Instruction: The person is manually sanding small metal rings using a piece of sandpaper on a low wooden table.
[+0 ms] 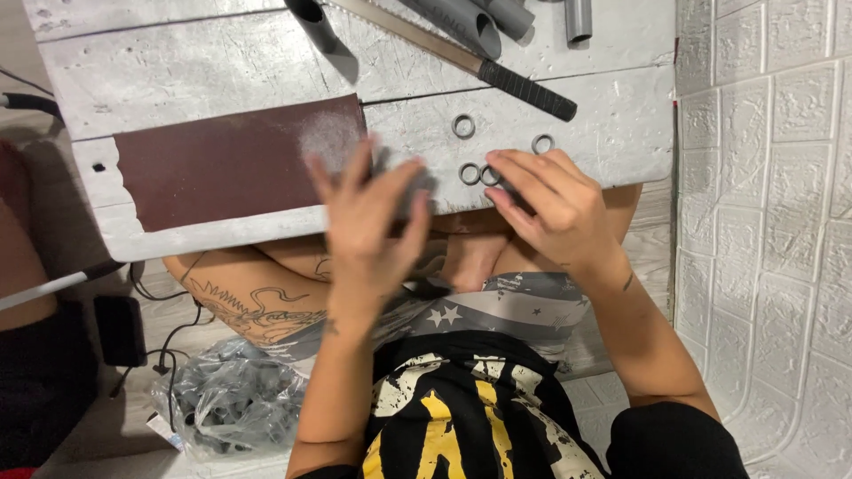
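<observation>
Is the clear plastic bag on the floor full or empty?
Full. The clear plastic bag bulges with small grey pieces that show through its crinkled sides; its opening cannot be made out.

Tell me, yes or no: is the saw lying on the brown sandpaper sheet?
No. The saw lies on the bare white board above the rings, well clear of the sandpaper sheet at the left.

White brick-pattern wall (772, 222) beside pale plank floor (657, 239).
</observation>
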